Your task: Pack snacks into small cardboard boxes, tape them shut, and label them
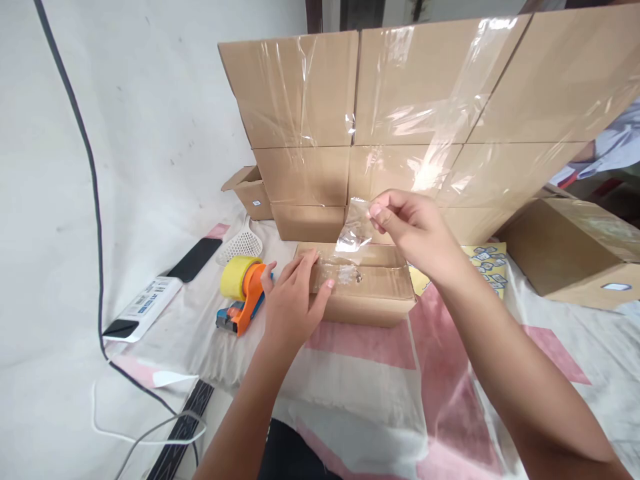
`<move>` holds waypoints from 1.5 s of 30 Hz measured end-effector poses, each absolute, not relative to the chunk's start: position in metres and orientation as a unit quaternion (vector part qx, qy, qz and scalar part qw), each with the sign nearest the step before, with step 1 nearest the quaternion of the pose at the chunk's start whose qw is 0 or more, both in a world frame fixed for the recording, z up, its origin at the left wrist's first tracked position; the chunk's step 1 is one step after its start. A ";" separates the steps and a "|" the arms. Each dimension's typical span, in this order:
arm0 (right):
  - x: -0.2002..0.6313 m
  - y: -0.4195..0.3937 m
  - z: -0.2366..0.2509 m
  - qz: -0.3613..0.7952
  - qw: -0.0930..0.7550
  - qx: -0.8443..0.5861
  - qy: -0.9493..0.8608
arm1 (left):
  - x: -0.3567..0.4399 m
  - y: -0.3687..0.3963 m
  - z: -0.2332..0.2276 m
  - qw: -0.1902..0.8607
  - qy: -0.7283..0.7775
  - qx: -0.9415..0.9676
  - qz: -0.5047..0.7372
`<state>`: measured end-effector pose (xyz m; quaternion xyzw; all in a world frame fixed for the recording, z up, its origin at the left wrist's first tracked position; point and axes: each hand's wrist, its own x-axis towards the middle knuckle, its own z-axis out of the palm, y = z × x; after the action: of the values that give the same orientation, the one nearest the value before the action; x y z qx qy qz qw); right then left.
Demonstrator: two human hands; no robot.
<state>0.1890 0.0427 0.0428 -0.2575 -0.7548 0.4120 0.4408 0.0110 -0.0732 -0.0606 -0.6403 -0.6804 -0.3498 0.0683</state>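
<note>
The left hand point(295, 293) lies flat, fingers spread, on the near-left top of a small cardboard box point(367, 297) sitting on the pink-and-white cloth point(370, 373). The right hand point(415, 227) pinches a strip of clear tape point(353, 230) lifted above the box; its lower end seems stuck to the lid. An orange tape dispenser point(243, 293) rests just left of the box, and stacked cartons point(400, 113) stand behind.

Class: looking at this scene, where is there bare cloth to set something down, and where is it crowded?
Free: pink-and-white cloth in front of the small box, between the forearms. Crowded: left of the box, by the tape dispenser; behind, the stacked boxes.
</note>
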 end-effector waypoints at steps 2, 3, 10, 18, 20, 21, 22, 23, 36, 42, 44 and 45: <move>0.191 0.040 0.049 0.433 0.414 -0.263 -0.756 | 0.011 -0.073 -0.061 0.068 -0.678 -0.642 -0.351; 0.190 0.040 0.048 0.448 0.386 -0.261 -0.763 | 0.011 -0.073 -0.061 0.065 -0.678 -0.642 -0.353; 0.179 0.062 0.006 0.298 0.218 -0.301 -0.879 | 0.007 -0.079 -0.062 0.101 -0.635 -0.693 -0.326; 0.171 0.067 0.012 0.079 0.107 -0.366 -0.921 | -0.001 -0.081 -0.065 0.142 -0.611 -0.731 -0.269; 0.168 0.066 0.011 0.067 0.107 -0.377 -0.918 | 0.002 -0.079 -0.062 0.136 -0.619 -0.721 -0.279; 0.168 0.067 0.010 0.080 0.112 -0.378 -0.915 | 0.005 -0.078 -0.060 0.130 -0.626 -0.712 -0.289; 0.170 0.068 0.008 0.107 0.120 -0.378 -0.912 | 0.008 -0.077 -0.057 0.124 -0.632 -0.703 -0.300; 0.173 0.071 0.005 0.138 0.129 -0.379 -0.906 | 0.012 -0.076 -0.054 0.121 -0.635 -0.698 -0.310; 0.187 0.084 -0.005 0.202 0.208 -0.468 -0.835 | 0.028 -0.071 -0.077 0.252 -0.468 -0.758 -0.378; 0.298 0.109 -0.040 0.174 0.384 -0.560 -0.713 | 0.025 -0.079 -0.088 0.288 -0.459 -0.735 -0.407; 0.357 0.112 -0.058 0.121 0.379 -0.626 -0.671 | 0.028 -0.085 -0.097 0.319 -0.469 -0.700 -0.434; 0.382 0.112 -0.066 0.108 0.370 -0.643 -0.661 | 0.030 -0.088 -0.102 0.336 -0.466 -0.684 -0.449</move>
<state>0.3824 0.1116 -0.0660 -0.6435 -0.6612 0.1079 0.3703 0.0299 -0.0876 -0.1023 -0.6839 -0.4663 -0.4491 0.3363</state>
